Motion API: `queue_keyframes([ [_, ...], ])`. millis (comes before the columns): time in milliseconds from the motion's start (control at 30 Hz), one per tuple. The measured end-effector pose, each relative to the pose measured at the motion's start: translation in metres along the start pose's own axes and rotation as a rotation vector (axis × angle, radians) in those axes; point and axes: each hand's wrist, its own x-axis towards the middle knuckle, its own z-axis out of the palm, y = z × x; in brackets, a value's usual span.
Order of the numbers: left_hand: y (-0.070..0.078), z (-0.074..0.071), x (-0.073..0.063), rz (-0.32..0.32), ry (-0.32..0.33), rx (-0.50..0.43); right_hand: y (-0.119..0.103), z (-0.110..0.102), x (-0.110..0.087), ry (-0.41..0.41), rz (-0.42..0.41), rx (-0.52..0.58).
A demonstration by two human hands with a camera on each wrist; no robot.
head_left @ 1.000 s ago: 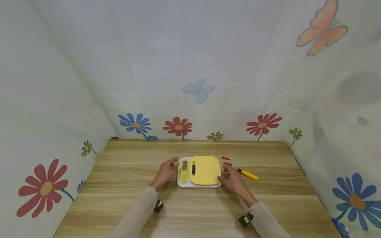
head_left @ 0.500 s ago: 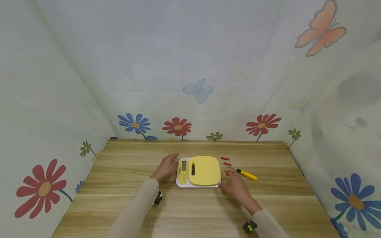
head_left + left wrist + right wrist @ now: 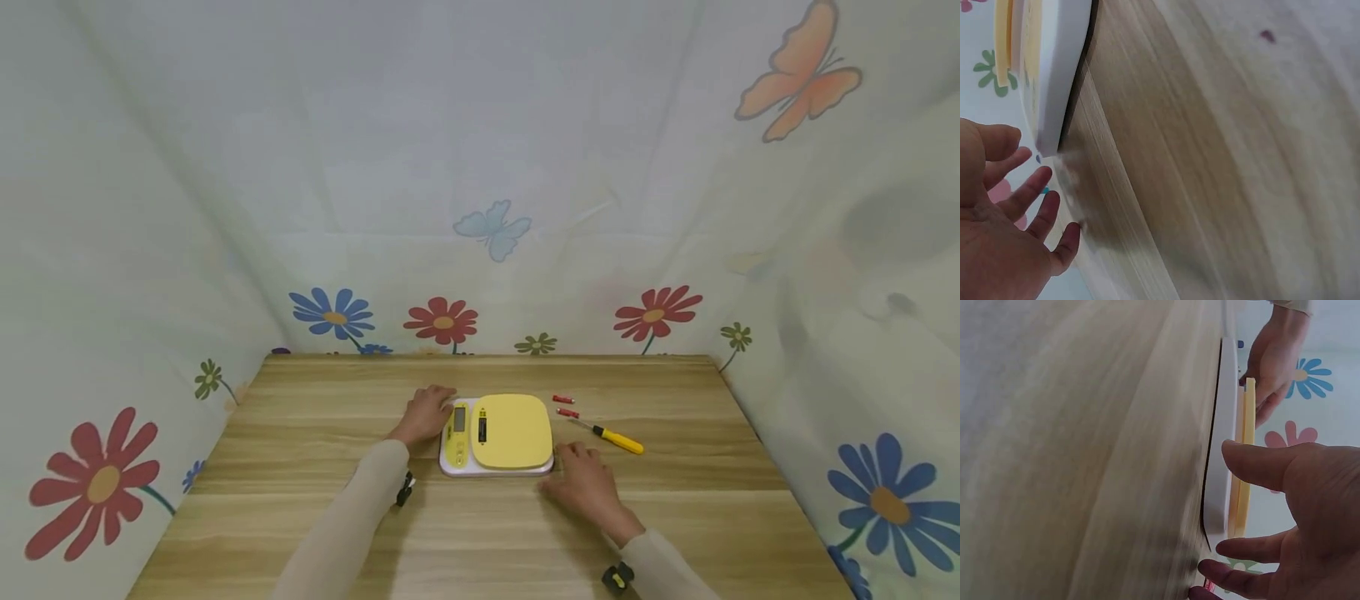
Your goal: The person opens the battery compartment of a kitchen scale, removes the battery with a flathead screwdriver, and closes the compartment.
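Note:
A kitchen scale [image 3: 512, 431] with a white base, yellow weighing plate and small grey display lies face up on the wooden table. At its left end is my left hand [image 3: 426, 412]; the left wrist view shows the fingers [image 3: 1034, 190] spread and loosely bent around the far corner of the white base [image 3: 1063, 69], gripping nothing. My right hand [image 3: 587, 482] is by the near right corner of the scale, its thumb in front of the base's side in the right wrist view, the other fingers [image 3: 1254, 547] extended past the corner. Nothing is held in it.
Two red batteries, one [image 3: 563, 399] behind the other [image 3: 567, 412], lie right of the scale. A screwdriver [image 3: 618, 439] with a yellow and black handle rests beyond my right hand. A flower-printed curtain [image 3: 495, 292] rises behind the table's back edge.
My right hand has come off the scale's right edge and moved nearer to me, to its near corner. The left hand has shifted slightly forward along the left end. The scale stays put.

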Motion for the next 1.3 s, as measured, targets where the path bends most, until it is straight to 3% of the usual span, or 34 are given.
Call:
queue_keyframes([
  [533,0.001,0.006,0.002,0.004,-0.011,0.058,-0.009,0.01,0.007,0.021,0.025,-0.067],
  [833,0.003,0.004,0.0,0.002,-0.007,0.081,-0.008,0.014,0.007,0.094,-0.015,-0.083],
  [1300,0.0,0.0,-0.006,0.0,-0.027,0.083,-0.007,0.005,0.012,0.058,-0.016,-0.045],
])
